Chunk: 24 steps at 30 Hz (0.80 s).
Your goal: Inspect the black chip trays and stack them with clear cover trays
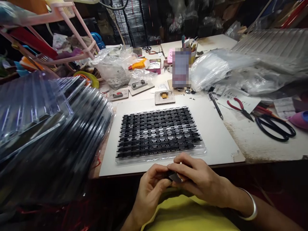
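Close to my body, just off the table's near edge, my left hand [154,186] and my right hand [197,179] meet around a small dark flat piece [175,176]. Thumb and fingers of both hands are closed on it, and they hide most of its shape, so its kind is unclear. Beyond the hands a clear plastic tray [204,151] lies on a white board [216,141]. Rows of black strip-like parts with small metal pins [156,134] fill the tray.
Stacked clear trays [91,128] rise at the left. Small fixtures [165,97] stand behind the board. At the right lie a pen [216,106], red-handled pliers [240,109] and black scissors [275,127]. Plastic bags [211,67] and a pink rack [69,22] line the back.
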Tool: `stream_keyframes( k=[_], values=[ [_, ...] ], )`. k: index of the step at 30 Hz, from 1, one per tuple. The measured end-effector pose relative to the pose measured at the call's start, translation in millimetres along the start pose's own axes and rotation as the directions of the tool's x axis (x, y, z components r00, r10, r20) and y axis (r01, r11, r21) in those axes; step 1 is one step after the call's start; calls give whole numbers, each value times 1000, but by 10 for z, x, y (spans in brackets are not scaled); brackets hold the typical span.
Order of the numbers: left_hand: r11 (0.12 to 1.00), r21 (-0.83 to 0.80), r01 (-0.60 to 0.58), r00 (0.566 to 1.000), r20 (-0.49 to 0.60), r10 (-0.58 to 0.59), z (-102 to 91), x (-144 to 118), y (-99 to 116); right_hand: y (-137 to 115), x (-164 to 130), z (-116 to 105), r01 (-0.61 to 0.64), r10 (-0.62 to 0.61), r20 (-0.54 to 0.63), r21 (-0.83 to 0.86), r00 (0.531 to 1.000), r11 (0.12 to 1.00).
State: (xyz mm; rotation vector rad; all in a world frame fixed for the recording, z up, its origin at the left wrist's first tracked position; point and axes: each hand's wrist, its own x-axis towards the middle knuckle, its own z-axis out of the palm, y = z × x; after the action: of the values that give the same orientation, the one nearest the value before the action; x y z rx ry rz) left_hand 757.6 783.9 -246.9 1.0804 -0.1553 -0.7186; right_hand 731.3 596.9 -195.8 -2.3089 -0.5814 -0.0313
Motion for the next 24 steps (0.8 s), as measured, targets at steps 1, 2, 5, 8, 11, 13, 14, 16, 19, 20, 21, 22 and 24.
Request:
stream_keyframes(
  k=[1, 2, 5, 8, 11, 13, 14, 16, 19, 20, 21, 22, 24],
  values=[
    [992, -112, 60, 997, 60, -54, -3, -2, 1, -3, -7, -10, 11, -11, 10, 13, 1000, 1000],
    [972, -206, 114, 988, 123, -90, -7, -2, -3, -11, -12, -22, 25, -25, 12, 22, 1000, 999],
    [927, -320, 196, 969, 211, -132, -18, 16, -24, -64, -7, -67, 66, -67, 39, 33, 997, 997],
    [922, -297, 249, 962, 185, -200, -5, 49, -33, -125, 15, -102, 38, -35, 103, -27, 994, 999],
    [917, -294, 269, 957, 192, -219, 18, 70, -32, -144, 18, -92, 41, -30, 107, -107, 994, 993],
    [915, -312, 255, 961, 184, -206, 28, 71, -35, -126, 7, -62, 94, -88, 63, -101, 994, 991],
    [912, -327, 249, 964, 171, -202, 30, 68, -39, -112, 2, -43, 124, -122, 30, -87, 992, 988],
    [901, -360, 242, 969, 140, -204, 33, 58, -52, -84, -1, -2, 167, -170, -34, -69, 985, 984],
    [876, -415, 246, 969, 109, -221, 47, 50, -67, -79, 25, 49, 207, -215, -101, -81, 971, 975],
    [867, -428, 256, 967, 100, -236, 54, 53, -68, -89, 38, 57, 219, -229, -117, -90, 966, 972],
    [859, -438, 266, 963, 82, -256, 62, 58, -64, -100, 48, 56, 238, -249, -126, -101, 960, 966],
    [855, -445, 267, 961, 53, -273, 69, 65, -58, -107, 50, 43, 264, -277, -127, -112, 952, 958],
    [875, -433, 219, 965, -39, -260, 71, 82, -37, -84, 18, -30, 247, -269, -160, -143, 950, 958]
  ],
)
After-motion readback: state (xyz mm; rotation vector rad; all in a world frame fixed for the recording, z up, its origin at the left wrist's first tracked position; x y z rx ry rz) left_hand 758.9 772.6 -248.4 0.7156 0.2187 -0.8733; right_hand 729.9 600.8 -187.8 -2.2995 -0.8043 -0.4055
